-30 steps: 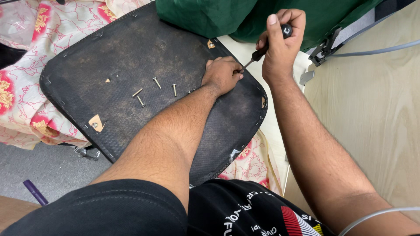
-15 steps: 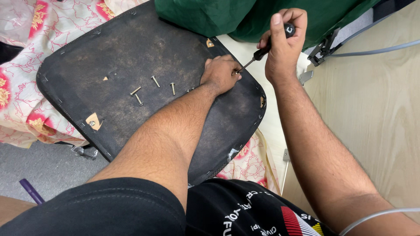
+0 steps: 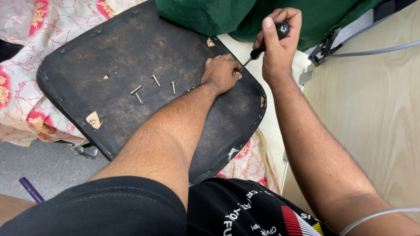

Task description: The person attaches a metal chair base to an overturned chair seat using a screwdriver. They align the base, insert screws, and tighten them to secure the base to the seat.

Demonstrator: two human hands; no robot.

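Little has moved since the earlier frames: both hands stay at the same corner of the dark panel, and the view has only drifted slightly.

Nearest, at the bottom of the frame, a black shirt [image 3: 227, 209] with printed colours fills the lower edge, and a purple pen [image 3: 29, 189] lies on the grey floor at lower left. Both forearms rise from there toward the upper middle.

In mid-frame lies the black seat panel [image 3: 131, 57], flat and wide, resting on a floral pink-and-white cloth [image 3: 17, 109]. Four loose screws [image 3: 155, 80] lie on the panel left of centre, well apart from the hands.

Farther up, the left hand [image 3: 222, 72] presses on the panel near its upper right corner, fingers curled down around the spot where the tool tip meets the panel; whether it pinches anything cannot be told. Just right of it and above, the right hand [image 3: 276, 41] has its grip clenched around the black handle of a screwdriver [image 3: 258, 51], thumb laid along it. The shaft slants down and left out of the grip, its tip touching the panel beside the left fingers.

Beyond, a green fabric [image 3: 210, 15] bunches at the top, and a pale wooden surface [image 3: 372, 113] fills the right.
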